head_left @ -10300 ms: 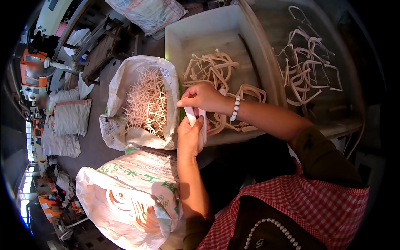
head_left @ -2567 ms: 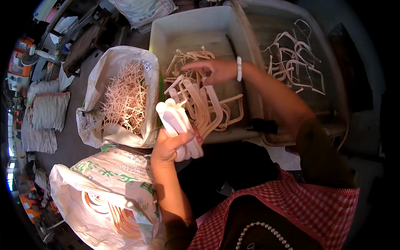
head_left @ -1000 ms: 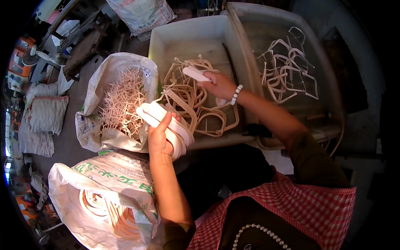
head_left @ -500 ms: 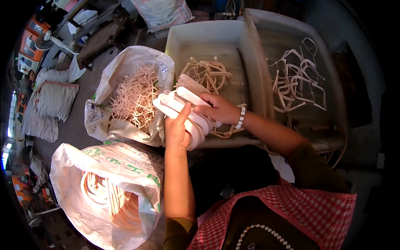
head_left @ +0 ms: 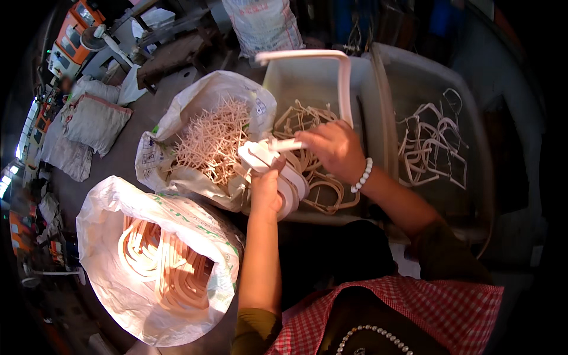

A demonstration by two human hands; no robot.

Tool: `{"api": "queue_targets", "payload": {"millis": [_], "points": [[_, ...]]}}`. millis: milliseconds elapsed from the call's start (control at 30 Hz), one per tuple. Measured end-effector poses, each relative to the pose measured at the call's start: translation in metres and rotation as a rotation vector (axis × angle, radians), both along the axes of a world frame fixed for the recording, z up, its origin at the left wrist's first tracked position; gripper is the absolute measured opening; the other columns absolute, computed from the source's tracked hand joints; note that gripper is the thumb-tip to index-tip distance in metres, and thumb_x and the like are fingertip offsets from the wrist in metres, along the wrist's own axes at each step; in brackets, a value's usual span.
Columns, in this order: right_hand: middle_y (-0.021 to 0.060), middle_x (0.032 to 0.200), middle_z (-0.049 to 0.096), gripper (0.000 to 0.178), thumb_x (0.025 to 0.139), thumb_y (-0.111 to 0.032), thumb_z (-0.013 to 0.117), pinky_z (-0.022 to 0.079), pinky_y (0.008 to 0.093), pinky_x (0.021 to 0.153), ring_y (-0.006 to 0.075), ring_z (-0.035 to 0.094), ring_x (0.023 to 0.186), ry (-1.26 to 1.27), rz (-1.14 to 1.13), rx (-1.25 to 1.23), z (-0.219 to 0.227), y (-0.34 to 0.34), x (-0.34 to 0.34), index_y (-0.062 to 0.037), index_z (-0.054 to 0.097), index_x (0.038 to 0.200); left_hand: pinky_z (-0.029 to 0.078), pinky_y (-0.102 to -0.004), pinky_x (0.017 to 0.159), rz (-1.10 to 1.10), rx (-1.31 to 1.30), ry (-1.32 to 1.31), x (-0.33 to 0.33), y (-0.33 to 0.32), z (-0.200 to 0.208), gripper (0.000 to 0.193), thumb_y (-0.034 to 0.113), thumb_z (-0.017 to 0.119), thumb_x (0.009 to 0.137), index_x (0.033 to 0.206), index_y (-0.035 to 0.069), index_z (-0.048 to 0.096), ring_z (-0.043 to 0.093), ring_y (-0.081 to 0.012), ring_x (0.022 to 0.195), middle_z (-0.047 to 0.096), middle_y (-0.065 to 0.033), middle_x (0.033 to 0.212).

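Strips [head_left: 291, 184] (pale) in L hand [head_left: 266, 192], bent strip [head_left: 344, 83] in R hand [head_left: 336, 149].

Shows blurred green lettering [head_left: 183, 215] on front sack [head_left: 97, 251], dark boxed marks [head_left: 261, 106] on middle sack [head_left: 204, 89], reddish print [head_left: 260, 13] on rear sack [head_left: 266, 32].

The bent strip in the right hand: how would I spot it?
Find the left of two bins, then the right hand seen against it. From that hand rises the bent strip, the only one overlapping the bin's far rim.
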State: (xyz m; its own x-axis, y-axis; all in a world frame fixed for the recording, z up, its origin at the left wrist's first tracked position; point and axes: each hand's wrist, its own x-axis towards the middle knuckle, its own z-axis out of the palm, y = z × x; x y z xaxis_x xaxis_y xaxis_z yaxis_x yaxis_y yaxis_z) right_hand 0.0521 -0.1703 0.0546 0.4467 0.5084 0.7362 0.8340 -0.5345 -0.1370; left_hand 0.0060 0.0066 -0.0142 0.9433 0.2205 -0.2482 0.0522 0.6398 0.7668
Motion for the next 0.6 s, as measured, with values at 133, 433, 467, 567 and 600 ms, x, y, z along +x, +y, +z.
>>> {"api": "queue_targets", "payload": {"millis": [133,433,467,567,600], "points": [[0.003,0.085,0.064,0.026,0.071,-0.013,0.067,0.046,0.0363,0.073,0.017,0.061,0.078,-0.25,0.102,-0.021,0.01,0.009,-0.004,-0.0109,0.068,0.097,0.055,-0.0356,0.073,-0.076,-0.242,-0.012,-0.002,0.0,0.005,0.034,0.004,0.065,0.084,0.116,0.005,0.055,0.063,-0.02,0.088,0.062,-0.0071,0.101],[0.0006,0.094,0.06,0.034,0.07,-0.015,0.066,0.041,0.0397,0.084,0.0195,0.058,0.086,-0.502,0.048,-0.119,0.002,0.011,-0.002,-0.0237,0.069,0.103,0.053,-0.0321,0.065,-0.063,-0.003,0.133,-0.002,0.004,0.016,0.026,0.011,0.064,0.085,0.109,0.0,0.06,0.064,-0.0193,0.078,0.064,-0.0089,0.095],[0.0016,0.096,0.062,0.035,0.069,-0.016,0.065,0.04,0.0412,0.087,0.0214,0.059,0.09,-0.376,0.158,-0.02,-0.006,0.005,-0.001,-0.0216,0.07,0.103,0.055,-0.0323,0.067,-0.043,-0.167,0.078,-0.005,0.001,0.015,0.026,0.013,0.059,0.088,0.111,0.0,0.058,0.064,-0.0202,0.082,0.064,-0.01,0.098],[0.0049,0.098,0.065,0.03,0.07,-0.015,0.066,0.041,0.0452,0.085,0.0232,0.061,0.093,-0.366,0.13,-0.051,0.004,0.012,-0.012,-0.0199,0.071,0.099,0.057,-0.0331,0.072,0.065,-0.223,-0.001,-0.02,-0.005,0.046,0.026,0.012,0.053,0.091,0.114,0.001,0.056,0.065,-0.0221,0.088,0.063,-0.0137,0.103],[0.0055,0.098,0.065,0.027,0.071,-0.016,0.065,0.041,0.0447,0.086,0.0235,0.061,0.094,-0.334,0.13,-0.066,-0.001,0.012,-0.01,-0.0195,0.072,0.097,0.057,-0.0325,0.071,0.063,-0.147,0.025,-0.024,-0.007,0.055,0.026,0.011,0.052,0.091,0.114,0.001,0.056,0.065,-0.0217,0.087,0.063,-0.0135,0.102]]}}
